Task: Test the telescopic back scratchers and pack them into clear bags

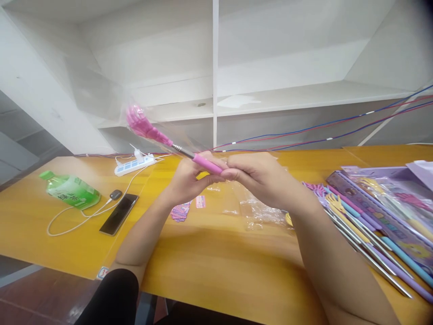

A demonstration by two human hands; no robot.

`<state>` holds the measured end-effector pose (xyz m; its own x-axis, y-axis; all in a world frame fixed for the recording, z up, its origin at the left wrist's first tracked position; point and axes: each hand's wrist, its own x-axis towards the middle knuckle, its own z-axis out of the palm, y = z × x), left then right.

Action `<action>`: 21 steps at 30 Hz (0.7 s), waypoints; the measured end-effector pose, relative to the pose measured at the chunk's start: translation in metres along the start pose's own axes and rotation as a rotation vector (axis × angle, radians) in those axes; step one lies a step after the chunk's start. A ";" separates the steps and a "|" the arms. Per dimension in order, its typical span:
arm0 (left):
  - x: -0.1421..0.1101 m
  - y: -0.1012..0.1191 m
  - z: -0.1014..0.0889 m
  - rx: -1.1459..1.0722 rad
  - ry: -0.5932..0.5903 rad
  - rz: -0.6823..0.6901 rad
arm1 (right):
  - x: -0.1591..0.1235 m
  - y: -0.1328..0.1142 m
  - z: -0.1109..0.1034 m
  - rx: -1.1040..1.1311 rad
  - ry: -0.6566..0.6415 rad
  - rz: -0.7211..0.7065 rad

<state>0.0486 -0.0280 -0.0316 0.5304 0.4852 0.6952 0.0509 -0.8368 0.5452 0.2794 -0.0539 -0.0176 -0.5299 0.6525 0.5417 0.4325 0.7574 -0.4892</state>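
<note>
A pink back scratcher [149, 128] with a hand-shaped head, a metal rod and a pink grip is tilted up to the left above the table, inside a clear plastic bag. My left hand [187, 178] is closed round the pink grip, with the thumb along its lower side. At the grip's lower end my right hand [260, 176] pinches with thumb and fingers, touching the left fingertips. Below lie a pile of small printed cards [181, 211], a single pink card [200, 201] and clear plastic bags [264, 212], partly hidden by my right hand.
On the right are several loose back scratchers [365, 234] beside a purple printed box [348, 187] holding bagged ones. To the left stand a green bottle [72, 189] lying over, a phone [119, 214] and a white power strip [135, 165] with cables. White shelving [215, 67] rises behind.
</note>
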 end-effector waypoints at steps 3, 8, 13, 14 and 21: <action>-0.002 0.001 0.002 -0.098 0.046 -0.060 | 0.002 -0.002 -0.001 0.136 -0.015 -0.031; -0.003 0.001 0.001 -0.154 0.027 -0.014 | 0.005 0.001 0.001 0.389 -0.110 -0.007; -0.001 -0.001 -0.002 -0.101 0.028 0.137 | 0.008 0.008 0.010 0.663 -0.204 0.030; 0.000 -0.001 -0.001 -0.097 0.048 0.145 | 0.009 0.009 0.011 0.696 -0.210 0.034; 0.005 0.003 0.002 -0.010 0.118 0.226 | 0.010 0.008 0.015 0.790 -0.218 0.093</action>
<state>0.0529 -0.0283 -0.0269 0.4248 0.3128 0.8495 -0.0667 -0.9251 0.3739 0.2664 -0.0423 -0.0265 -0.6823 0.6305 0.3699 -0.1154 0.4068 -0.9062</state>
